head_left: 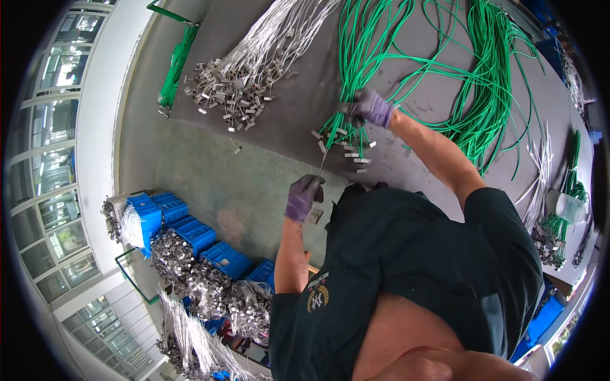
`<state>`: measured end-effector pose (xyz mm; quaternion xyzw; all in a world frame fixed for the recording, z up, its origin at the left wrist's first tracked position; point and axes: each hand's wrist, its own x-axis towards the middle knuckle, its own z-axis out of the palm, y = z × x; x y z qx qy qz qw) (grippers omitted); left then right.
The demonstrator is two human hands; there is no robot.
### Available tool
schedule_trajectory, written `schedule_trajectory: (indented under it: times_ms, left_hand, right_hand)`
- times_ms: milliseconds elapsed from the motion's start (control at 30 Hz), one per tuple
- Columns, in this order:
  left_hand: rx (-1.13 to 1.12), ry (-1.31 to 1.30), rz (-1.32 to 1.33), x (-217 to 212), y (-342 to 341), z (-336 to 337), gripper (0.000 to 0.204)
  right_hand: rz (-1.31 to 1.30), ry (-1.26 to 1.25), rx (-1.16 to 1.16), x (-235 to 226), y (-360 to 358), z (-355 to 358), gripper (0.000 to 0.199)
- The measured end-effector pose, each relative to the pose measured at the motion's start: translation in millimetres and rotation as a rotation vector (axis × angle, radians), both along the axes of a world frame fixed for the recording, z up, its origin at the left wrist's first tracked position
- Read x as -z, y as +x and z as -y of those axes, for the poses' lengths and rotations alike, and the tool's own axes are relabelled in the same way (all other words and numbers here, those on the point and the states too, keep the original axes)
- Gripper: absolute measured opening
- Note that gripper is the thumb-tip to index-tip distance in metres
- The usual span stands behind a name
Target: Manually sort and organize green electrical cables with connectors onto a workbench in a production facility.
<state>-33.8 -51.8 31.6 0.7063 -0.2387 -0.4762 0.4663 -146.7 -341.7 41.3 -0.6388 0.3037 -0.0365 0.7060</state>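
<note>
My right hand [370, 108], in a purple glove with dark finger coating, is closed around a bundle of green cables [361, 63] near their lower end. Below it, small silver metal pieces [352, 153] hang at the cable ends by the table edge. My left hand [303, 195], gloved the same way, is lower and to the left, past the edge. Its fingers pinch the end of a thin pale strand [325, 160], pulled taut up to the bundle. Whether that strand is a tie or a wire I cannot tell.
White cables [286, 32] with many metal ends lie at the table's far left. A larger heap of green cables [489, 82] spreads at the right. Blue crates [227, 259] and piles of metal-ended cables [175, 254] stand at the lower left. A green rack [175, 70] holds more green cables.
</note>
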Motion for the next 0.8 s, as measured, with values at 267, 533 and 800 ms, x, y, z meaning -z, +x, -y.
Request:
schedule_trajectory:
  times_ms: [267,533,800]
  left_hand:
    - [-0.068,-0.167,0.033,14.2,-3.6,11.0,0.020]
    - [-0.110,-0.022,0.032,12.4,-0.8,15.4,0.019]
    - [0.140,-0.197,0.017,10.0,13.3,11.5,0.034]
  right_hand:
    - [0.043,0.036,0.215,-10.6,9.0,27.9,0.034]
    - [-0.047,0.155,0.103,18.3,8.8,-34.1,0.032]
    - [-0.031,0.128,-0.013,-15.4,11.6,-45.1,0.030]
